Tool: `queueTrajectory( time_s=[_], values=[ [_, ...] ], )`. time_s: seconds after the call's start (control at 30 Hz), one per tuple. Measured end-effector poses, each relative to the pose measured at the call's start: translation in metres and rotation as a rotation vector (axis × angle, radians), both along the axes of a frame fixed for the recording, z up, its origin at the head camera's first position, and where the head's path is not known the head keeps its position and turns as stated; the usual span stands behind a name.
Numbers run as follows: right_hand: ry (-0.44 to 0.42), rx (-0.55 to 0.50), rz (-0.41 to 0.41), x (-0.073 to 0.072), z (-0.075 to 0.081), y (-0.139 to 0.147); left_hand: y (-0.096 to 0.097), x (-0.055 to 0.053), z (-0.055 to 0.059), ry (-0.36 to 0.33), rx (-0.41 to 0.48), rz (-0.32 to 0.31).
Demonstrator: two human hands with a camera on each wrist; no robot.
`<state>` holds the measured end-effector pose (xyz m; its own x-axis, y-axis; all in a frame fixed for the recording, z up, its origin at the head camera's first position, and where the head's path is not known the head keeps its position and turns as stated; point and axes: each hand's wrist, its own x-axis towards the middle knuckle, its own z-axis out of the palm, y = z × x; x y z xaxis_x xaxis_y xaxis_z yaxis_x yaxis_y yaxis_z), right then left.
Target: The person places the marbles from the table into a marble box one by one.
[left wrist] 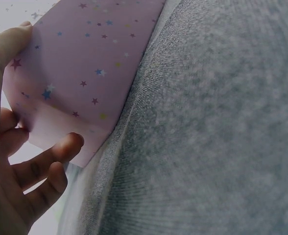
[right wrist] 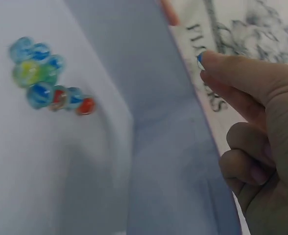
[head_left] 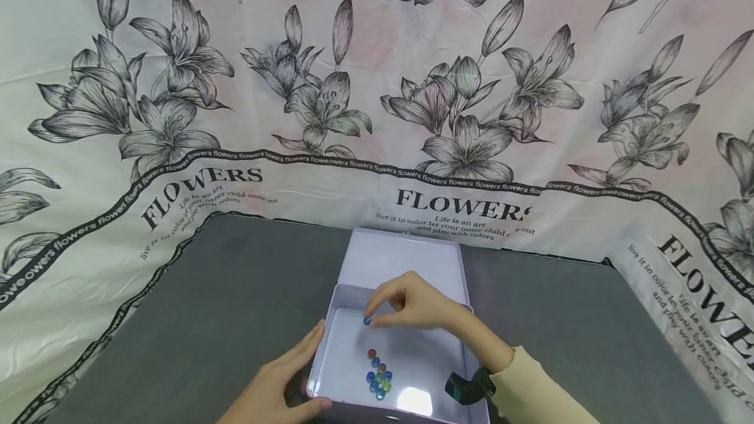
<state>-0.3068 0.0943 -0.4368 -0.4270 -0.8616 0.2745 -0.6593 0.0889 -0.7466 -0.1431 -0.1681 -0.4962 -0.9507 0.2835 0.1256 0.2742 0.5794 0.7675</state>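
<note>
A blue glass marble (head_left: pixel 368 320) is pinched between the thumb and index finger of my right hand (head_left: pixel 415 303). That hand is over the back part of a shallow, pale lilac box (head_left: pixel 347 335). Several marbles (head_left: pixel 379 377), blue, green-yellow and reddish, lie bunched on the box floor near its front. My left hand (head_left: pixel 279 381) holds the box at its front left corner, thumb at the front and fingers along the left side. In the left wrist view, the box's outer wall (left wrist: pixel 85 49) is pink with small printed stars.
The hinged lid (head_left: pixel 406 257) is folded back behind the box. Box and lid rest on a dark grey tabletop (head_left: pixel 253 273). Flower-printed cloth (head_left: pixel 330 182) hangs behind the table. A dark band (head_left: pixel 468 388) is on the right wrist.
</note>
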Motion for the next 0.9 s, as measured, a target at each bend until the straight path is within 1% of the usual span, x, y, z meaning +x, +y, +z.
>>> queueTrajectory(
  time_s=[0.07,0.1,0.2,0.33,0.43,0.47,0.57,0.63,0.7,0.8,0.87,0.9],
  values=[
    [0.010,0.072,0.023,0.003,0.000,-0.003,0.000,0.000,0.000,0.008,-0.005,-0.001],
    [0.020,0.112,0.032,0.002,-0.004,-0.003,0.000,0.000,-0.001,0.013,-0.009,-0.001],
    [0.034,0.224,0.055,0.002,-0.007,-0.005,0.000,-0.001,-0.001,0.022,-0.015,0.000],
    [0.059,0.358,0.060,0.003,-0.012,-0.006,0.000,-0.001,0.001,0.005,-0.017,0.007],
    [0.077,0.418,0.048,0.005,-0.017,-0.006,0.000,0.000,0.001,0.002,-0.024,0.010],
    [0.081,0.425,0.043,0.005,-0.018,-0.005,0.000,0.000,0.001,0.002,-0.023,0.011],
    [0.050,0.424,0.026,0.005,-0.020,-0.005,0.000,0.000,0.000,0.013,-0.026,0.007],
    [0.054,0.408,0.025,0.006,-0.018,-0.004,0.000,0.000,-0.001,0.016,-0.027,0.004],
    [0.035,0.375,0.029,0.006,-0.015,-0.003,0.000,0.000,-0.001,0.043,-0.041,-0.009],
    [0.016,0.285,0.030,0.007,-0.006,0.002,0.001,0.000,-0.001,0.058,-0.055,-0.015],
    [-0.033,0.221,-0.006,0.008,0.005,0.010,0.002,0.001,0.000,0.068,-0.077,-0.012],
    [-0.058,0.190,-0.041,0.008,0.010,0.016,0.003,0.001,0.000,0.065,-0.090,-0.001]
  ],
)
